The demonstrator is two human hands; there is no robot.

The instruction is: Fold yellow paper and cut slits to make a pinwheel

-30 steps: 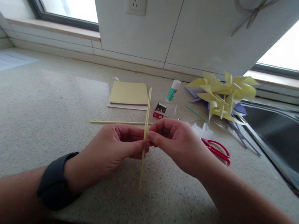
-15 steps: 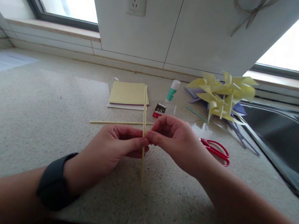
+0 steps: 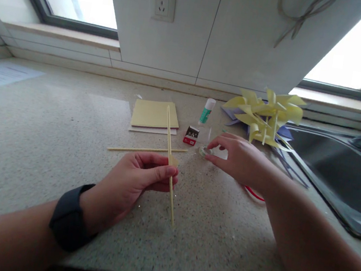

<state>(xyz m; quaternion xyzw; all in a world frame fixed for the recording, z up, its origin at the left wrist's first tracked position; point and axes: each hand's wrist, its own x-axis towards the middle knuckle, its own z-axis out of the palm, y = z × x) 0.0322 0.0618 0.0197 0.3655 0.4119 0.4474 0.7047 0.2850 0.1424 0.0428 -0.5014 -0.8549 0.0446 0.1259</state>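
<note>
pale wooden stick, thin and long (image 3: pixel 169 165), sits pinched between thumb and fingers of the left hand (image 3: pixel 132 182), which is curled closed round it; the stick tilts up and away, its lower tip close over the speckled stone counter (image 3: pixel 48 134). a dark wristband (image 3: pixel 69 220) rings that wrist. to keep this grip good, i judge the pinch should stay near the stick's middle so neither end swings.

the right hand (image 3: pixel 236 157) reaches out low over the counter, fingertips closing on a small round pale thing (image 3: pixel 204 151); whether it is gripped or only touched, i cannot tell.

a second thin wooden stick (image 3: pixel 146 150) lies flat just beyond the left hand. red-handled scissors (image 3: pixel 253 193) lie mostly hidden under the right forearm and could snag. farther off are a small red and black box (image 3: pixel 191 135), a yellow paper pad (image 3: pixel 155 114), a white and green glue stick (image 3: pixel 207 110), yellow paper pinwheels (image 3: pixel 266 116) and a steel sink (image 3: pixel 341 173).
</note>
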